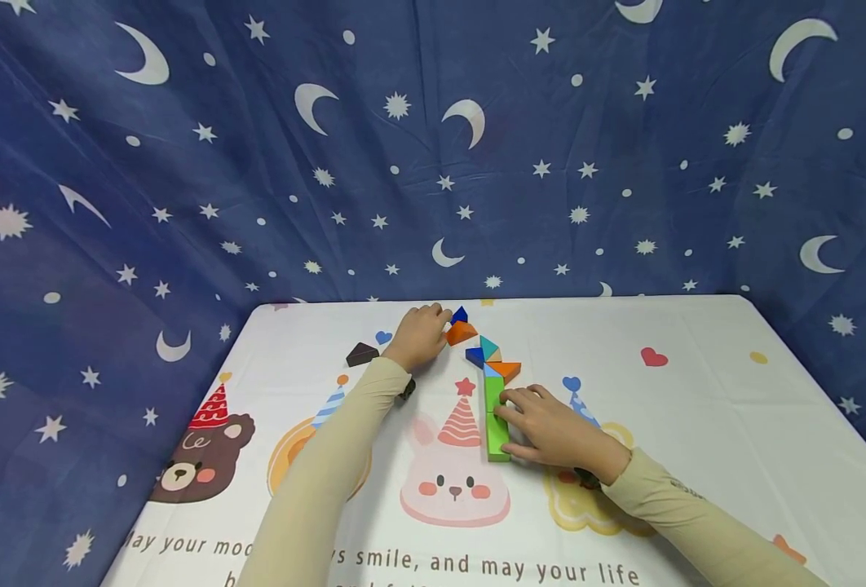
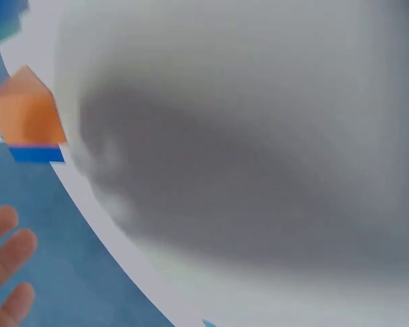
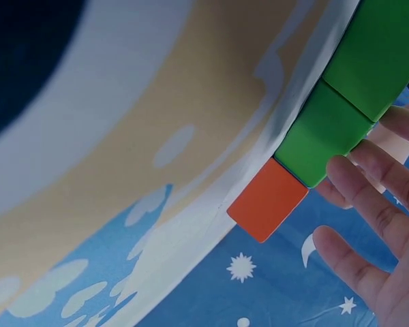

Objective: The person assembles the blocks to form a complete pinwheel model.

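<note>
My right hand (image 1: pixel 558 428) rests its spread fingers along the right side of two green blocks (image 3: pixel 327 133), which lie end to end. A light blue triangle (image 1: pixel 492 370) sits at their far end, with an orange block (image 3: pixel 268 199) beside it. Beyond are a dark blue piece (image 1: pixel 474 356), a teal triangle (image 1: pixel 488 348) and a small tan triangle (image 1: pixel 495 356). My left hand (image 1: pixel 418 336) is farther back, beside another orange block (image 2: pixel 28 116) and a blue triangle (image 1: pixel 460 314). Its fingers (image 2: pixel 12 259) look extended, with nothing between them in the left wrist view.
A black block (image 1: pixel 362 354) lies left of my left hand. The white tablecloth (image 1: pixel 697 424) bears printed animals and lettering. A blue curtain (image 1: pixel 433 163) with moons and stars stands behind the table's back edge.
</note>
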The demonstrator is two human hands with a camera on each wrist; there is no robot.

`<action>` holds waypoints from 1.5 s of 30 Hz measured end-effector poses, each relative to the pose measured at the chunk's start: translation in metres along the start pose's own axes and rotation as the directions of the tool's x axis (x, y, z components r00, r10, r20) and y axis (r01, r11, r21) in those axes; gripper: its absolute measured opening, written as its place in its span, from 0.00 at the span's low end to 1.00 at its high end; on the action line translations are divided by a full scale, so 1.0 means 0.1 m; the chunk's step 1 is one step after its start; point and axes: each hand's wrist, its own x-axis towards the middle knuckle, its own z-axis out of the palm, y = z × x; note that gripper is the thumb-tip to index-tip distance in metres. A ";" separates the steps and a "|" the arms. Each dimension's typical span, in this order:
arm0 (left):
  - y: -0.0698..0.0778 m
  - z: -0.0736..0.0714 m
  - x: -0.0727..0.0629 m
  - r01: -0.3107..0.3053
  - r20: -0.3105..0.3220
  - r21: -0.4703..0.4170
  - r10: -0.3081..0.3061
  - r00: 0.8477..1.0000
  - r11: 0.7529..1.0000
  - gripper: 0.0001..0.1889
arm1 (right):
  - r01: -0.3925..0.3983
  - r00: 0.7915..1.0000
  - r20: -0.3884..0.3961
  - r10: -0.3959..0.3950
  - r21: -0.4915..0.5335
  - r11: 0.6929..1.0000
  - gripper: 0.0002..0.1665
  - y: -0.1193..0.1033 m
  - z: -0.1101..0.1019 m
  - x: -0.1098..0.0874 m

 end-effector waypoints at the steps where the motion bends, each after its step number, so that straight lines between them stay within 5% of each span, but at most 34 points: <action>1: -0.02 0.01 0.01 0.017 0.006 0.007 -0.017 1.000 1.000 0.17 | 0.000 1.000 0.001 0.000 0.000 1.000 0.29 0.00 0.00 0.00; 11: 0.06 -0.01 0.13 0.084 0.156 0.013 -0.085 0.984 0.996 0.27 | 0.002 1.000 -0.009 -0.002 0.005 1.000 0.29 0.01 0.00 0.00; 21: 0.12 0.02 0.19 0.093 0.157 -0.021 -0.089 0.984 0.995 0.22 | 0.002 1.000 -0.001 -0.002 0.001 1.000 0.30 -0.01 -0.01 0.01; 30: 0.04 0.02 0.05 0.109 0.158 -0.005 -0.107 0.982 0.994 0.23 | -0.002 1.000 -0.005 0.002 -0.002 1.000 0.29 -0.01 -0.02 0.01; 37: 0.02 -0.01 -0.15 -0.001 0.097 0.068 -0.006 0.995 0.998 0.24 | -0.007 1.000 0.001 0.007 -0.004 1.000 0.30 -0.02 -0.01 -0.01; 42: 0.05 -0.05 -0.25 -0.122 0.073 0.051 0.118 0.990 0.991 0.21 | -0.008 1.000 0.006 0.008 0.001 1.000 0.30 -0.01 -0.01 -0.01; 45: 0.05 -0.06 -0.28 -0.142 0.067 0.039 0.139 0.988 0.989 0.20 | -0.006 1.000 0.003 0.006 0.001 1.000 0.30 -0.01 0.00 0.00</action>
